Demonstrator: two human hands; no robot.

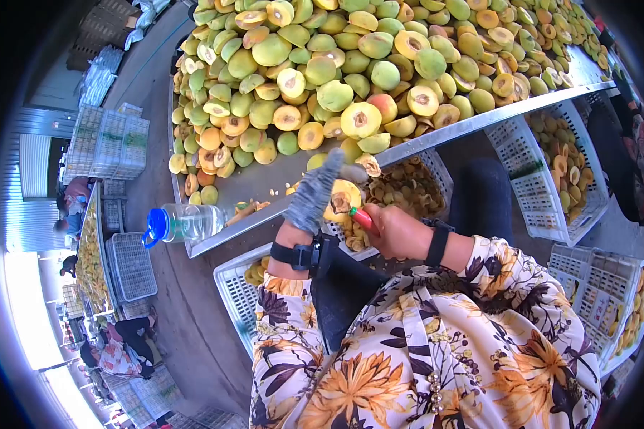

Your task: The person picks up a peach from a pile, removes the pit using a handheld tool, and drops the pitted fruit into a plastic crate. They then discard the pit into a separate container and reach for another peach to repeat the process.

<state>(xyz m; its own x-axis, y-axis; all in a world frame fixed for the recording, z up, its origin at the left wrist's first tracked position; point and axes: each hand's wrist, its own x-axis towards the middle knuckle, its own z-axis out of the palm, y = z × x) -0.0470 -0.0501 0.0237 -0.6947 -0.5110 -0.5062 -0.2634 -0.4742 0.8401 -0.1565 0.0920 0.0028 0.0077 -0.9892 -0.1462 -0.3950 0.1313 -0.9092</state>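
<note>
My left hand [313,198], in a grey knit glove, holds a yellow peach half [346,194] over the near edge of the metal table. Bare, my right hand [395,232] is closed around a small tool with a red handle [363,219] and a green collar, its tip against the fruit. The tool's working end is hidden, so its exact kind does not show. Just beyond the gloved fingers is a ragged piece of peach [370,166]. A large heap of halved green-yellow peaches [322,71] covers the table, many with brown pit hollows facing up.
The metal table rim [472,127] runs in front of me. A clear bottle with a blue cap [186,223] is at the table's left corner. Below are a crate of peach scraps [408,186] and white crates [544,179] of fruit. People work at another table [91,257] at left.
</note>
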